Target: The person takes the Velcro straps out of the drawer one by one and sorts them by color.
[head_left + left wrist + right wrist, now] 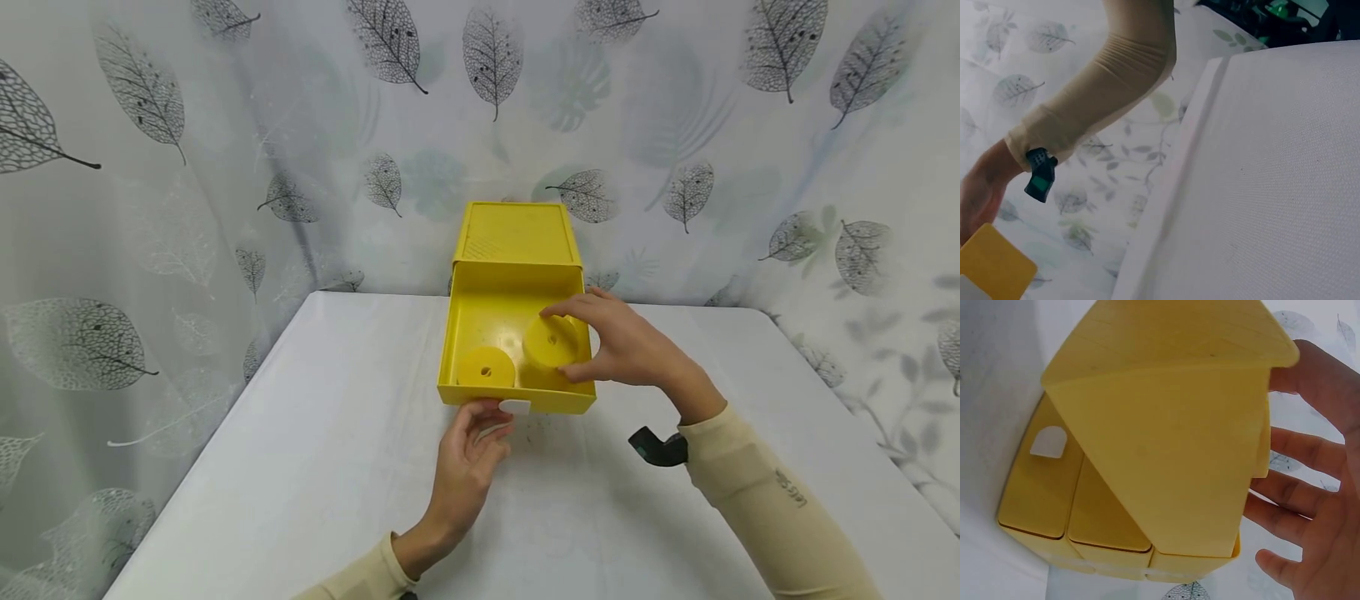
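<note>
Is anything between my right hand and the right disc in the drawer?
Nothing visible is. In the head view, the right hand's thumb and a fingertip are at opposite edges of the right disc. The left disc lies apart, left of them in the drawer.

right grip (979, 197) partly hidden behind yellow panel (999, 262)

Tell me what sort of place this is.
Probably a small indoor recording corner: a white table is enclosed by leaf-print hangings, a yellow drawer unit stands on it, and a dark device is worn at one wrist.
</note>
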Tool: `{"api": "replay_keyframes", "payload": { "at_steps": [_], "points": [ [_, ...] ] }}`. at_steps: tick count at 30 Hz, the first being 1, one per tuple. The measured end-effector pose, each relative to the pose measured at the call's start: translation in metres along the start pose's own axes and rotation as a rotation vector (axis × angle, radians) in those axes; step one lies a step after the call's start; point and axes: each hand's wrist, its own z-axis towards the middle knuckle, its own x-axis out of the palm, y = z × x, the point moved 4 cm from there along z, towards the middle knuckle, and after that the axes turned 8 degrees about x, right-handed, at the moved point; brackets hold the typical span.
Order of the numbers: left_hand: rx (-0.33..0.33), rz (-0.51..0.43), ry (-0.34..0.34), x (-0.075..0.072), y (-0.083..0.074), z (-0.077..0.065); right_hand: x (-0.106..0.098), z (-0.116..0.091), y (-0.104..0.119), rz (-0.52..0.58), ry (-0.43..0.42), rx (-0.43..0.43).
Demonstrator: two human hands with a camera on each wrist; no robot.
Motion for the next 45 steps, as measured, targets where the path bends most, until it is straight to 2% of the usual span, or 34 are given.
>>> {"api": "replay_keyframes", "payload": {
  "at_steps": [14, 21, 28, 36, 45],
  "points": [
    [0.014, -0.008, 0.037, 0.000, -0.003, 0.002, -0.020, -0.009, -0.009, 0.049, -0.093, 0.055],
    [0.028, -0.001, 0.055, -0.001, -0.003, 0.004, -0.031, -0.015, -0.015, 0.080, -0.136, 0.048],
    [0.042, 0.004, 0.051, -0.002, -0.004, 0.005, -0.040, -0.022, -0.027, 0.095, -0.166, 0.142],
    [0.051, -0.009, 0.053, -0.002, -0.006, 0.006, -0.047, -0.028, -0.049, 0.125, -0.226, 0.205],
    [0.095, -0.034, 0.049, -0.004, -0.010, 0.009, -0.042, -0.034, -0.074, 0.093, -0.208, 0.345]
  ]
}}
